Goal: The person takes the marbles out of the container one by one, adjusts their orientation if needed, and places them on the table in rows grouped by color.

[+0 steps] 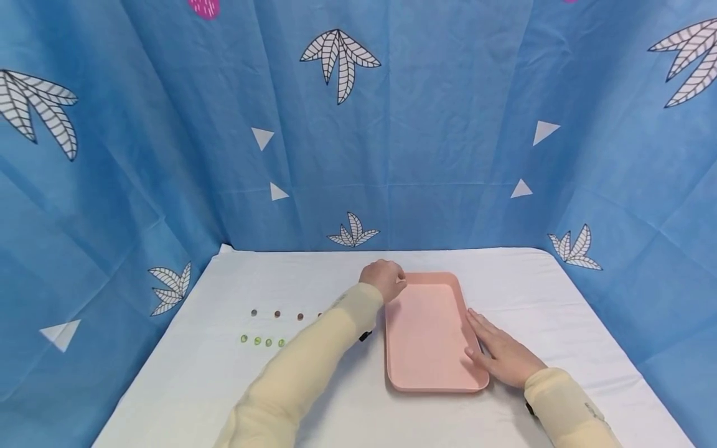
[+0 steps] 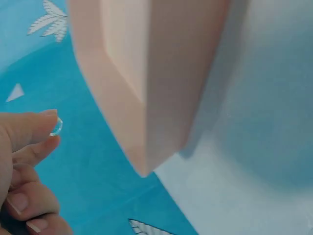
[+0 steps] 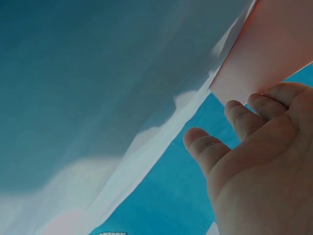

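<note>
A pink rectangular tray (image 1: 431,336) lies on the white-covered table. Over its far left corner, my left hand (image 1: 385,279) pinches a small clear round bead (image 2: 58,127) between thumb and forefinger. The other fingers of that hand are curled in toward the palm in the left wrist view. My right hand (image 1: 506,356) rests along the right side of the tray, its fingers extended and the thumb over the rim. From the right wrist, the fingertips (image 3: 234,105) show right at the tray wall (image 3: 266,54).
Left of the tray, a row of small dark round pieces (image 1: 277,314) lies on the white cloth (image 1: 196,386). Nearer me runs a row of small green pieces (image 1: 269,342). My left forearm (image 1: 302,367) hides part of both rows. Blue patterned curtains (image 1: 448,124) enclose the table.
</note>
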`<state>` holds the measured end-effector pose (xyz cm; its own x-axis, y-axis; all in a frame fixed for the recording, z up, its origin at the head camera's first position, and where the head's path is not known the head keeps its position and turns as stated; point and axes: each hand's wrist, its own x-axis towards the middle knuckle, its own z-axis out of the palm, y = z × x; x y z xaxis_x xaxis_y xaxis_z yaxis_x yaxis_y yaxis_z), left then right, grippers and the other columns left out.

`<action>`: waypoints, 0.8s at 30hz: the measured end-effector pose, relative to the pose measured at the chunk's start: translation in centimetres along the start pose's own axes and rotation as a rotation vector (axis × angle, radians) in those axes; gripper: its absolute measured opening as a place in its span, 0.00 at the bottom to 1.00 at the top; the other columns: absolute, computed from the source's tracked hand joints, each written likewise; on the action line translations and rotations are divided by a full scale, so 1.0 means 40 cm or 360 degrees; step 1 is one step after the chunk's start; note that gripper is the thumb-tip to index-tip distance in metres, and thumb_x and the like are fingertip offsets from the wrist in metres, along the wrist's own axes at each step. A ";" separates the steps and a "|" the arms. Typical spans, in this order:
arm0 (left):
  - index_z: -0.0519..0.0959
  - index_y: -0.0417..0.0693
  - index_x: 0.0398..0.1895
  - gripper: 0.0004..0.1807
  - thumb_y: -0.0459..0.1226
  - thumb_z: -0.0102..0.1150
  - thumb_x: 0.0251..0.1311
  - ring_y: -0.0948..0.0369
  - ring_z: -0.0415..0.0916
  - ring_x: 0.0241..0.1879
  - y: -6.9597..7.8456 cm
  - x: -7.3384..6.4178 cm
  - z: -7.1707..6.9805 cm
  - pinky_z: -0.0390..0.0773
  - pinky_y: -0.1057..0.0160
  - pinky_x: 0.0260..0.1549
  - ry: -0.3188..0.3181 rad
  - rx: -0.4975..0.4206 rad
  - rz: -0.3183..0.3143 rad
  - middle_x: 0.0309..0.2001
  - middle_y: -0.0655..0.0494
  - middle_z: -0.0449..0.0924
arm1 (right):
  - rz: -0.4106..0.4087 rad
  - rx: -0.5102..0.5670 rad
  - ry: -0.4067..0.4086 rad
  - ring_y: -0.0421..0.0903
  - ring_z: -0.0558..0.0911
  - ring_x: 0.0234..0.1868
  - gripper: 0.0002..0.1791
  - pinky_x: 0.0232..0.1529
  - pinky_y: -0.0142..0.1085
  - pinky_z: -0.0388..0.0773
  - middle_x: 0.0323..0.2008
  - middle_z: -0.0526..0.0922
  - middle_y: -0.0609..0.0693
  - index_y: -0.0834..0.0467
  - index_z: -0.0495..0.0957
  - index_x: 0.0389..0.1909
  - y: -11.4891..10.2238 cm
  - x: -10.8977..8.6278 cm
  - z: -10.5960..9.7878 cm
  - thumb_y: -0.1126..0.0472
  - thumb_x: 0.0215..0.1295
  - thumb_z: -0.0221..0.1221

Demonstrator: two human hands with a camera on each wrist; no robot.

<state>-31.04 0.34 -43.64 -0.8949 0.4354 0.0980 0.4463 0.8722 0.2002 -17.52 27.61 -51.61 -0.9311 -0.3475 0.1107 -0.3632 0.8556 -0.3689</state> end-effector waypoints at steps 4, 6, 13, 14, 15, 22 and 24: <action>0.86 0.59 0.44 0.12 0.49 0.60 0.63 0.61 0.80 0.46 -0.001 -0.032 -0.026 0.79 0.61 0.43 0.0089 -0.0070 0.0087 0.45 0.63 0.84 | 0.0007 0.0009 -0.0005 0.59 0.57 0.71 0.41 0.66 0.56 0.59 0.74 0.53 0.55 0.60 0.52 0.74 -0.006 -0.001 -0.004 0.41 0.70 0.51; 0.86 0.60 0.44 0.11 0.49 0.60 0.63 0.61 0.79 0.46 -0.004 -0.050 -0.037 0.79 0.62 0.43 0.0118 -0.0104 0.0111 0.44 0.63 0.84 | 0.0014 0.0015 -0.0008 0.59 0.56 0.71 0.41 0.66 0.56 0.58 0.74 0.53 0.55 0.60 0.52 0.74 -0.010 -0.002 -0.005 0.41 0.70 0.51; 0.86 0.60 0.43 0.11 0.50 0.62 0.62 0.60 0.79 0.46 -0.021 -0.105 -0.075 0.78 0.60 0.45 0.0151 -0.0198 0.0127 0.42 0.62 0.85 | 0.0036 0.0013 -0.0009 0.59 0.56 0.72 0.41 0.66 0.56 0.58 0.74 0.52 0.55 0.59 0.52 0.74 -0.013 -0.005 -0.003 0.40 0.69 0.51; 0.86 0.60 0.43 0.11 0.49 0.62 0.62 0.60 0.79 0.45 -0.026 -0.111 -0.080 0.78 0.60 0.45 0.0157 -0.0205 0.0133 0.42 0.62 0.85 | 0.0037 0.0013 -0.0005 0.59 0.56 0.71 0.41 0.66 0.56 0.58 0.74 0.53 0.55 0.60 0.52 0.74 -0.013 -0.006 -0.003 0.40 0.69 0.51; 0.86 0.60 0.43 0.11 0.50 0.62 0.62 0.61 0.79 0.45 -0.030 -0.118 -0.085 0.78 0.60 0.45 0.0164 -0.0206 0.0137 0.41 0.62 0.85 | 0.0033 0.0006 -0.0001 0.59 0.56 0.71 0.41 0.66 0.56 0.59 0.74 0.53 0.55 0.60 0.52 0.74 -0.013 -0.006 -0.004 0.41 0.69 0.51; 0.86 0.57 0.41 0.11 0.48 0.62 0.62 0.61 0.79 0.42 -0.072 -0.164 -0.097 0.78 0.60 0.45 0.0182 -0.0199 0.0166 0.38 0.61 0.86 | 0.0023 0.0013 0.0007 0.60 0.56 0.71 0.41 0.66 0.55 0.57 0.74 0.53 0.56 0.61 0.52 0.74 -0.018 -0.004 -0.007 0.41 0.69 0.51; 0.87 0.56 0.41 0.11 0.48 0.63 0.61 0.61 0.80 0.42 -0.086 -0.181 -0.096 0.78 0.60 0.46 0.0183 -0.0181 0.0163 0.38 0.61 0.86 | 0.0018 0.0009 0.0001 0.60 0.56 0.71 0.41 0.66 0.55 0.57 0.74 0.53 0.57 0.61 0.52 0.74 -0.019 -0.004 -0.006 0.41 0.70 0.51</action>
<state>-26.12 -6.67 -41.31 -0.8418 0.4868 0.2332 0.5381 0.7909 0.2914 -17.08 27.10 -51.13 -0.9353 -0.3372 0.1071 -0.3521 0.8573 -0.3756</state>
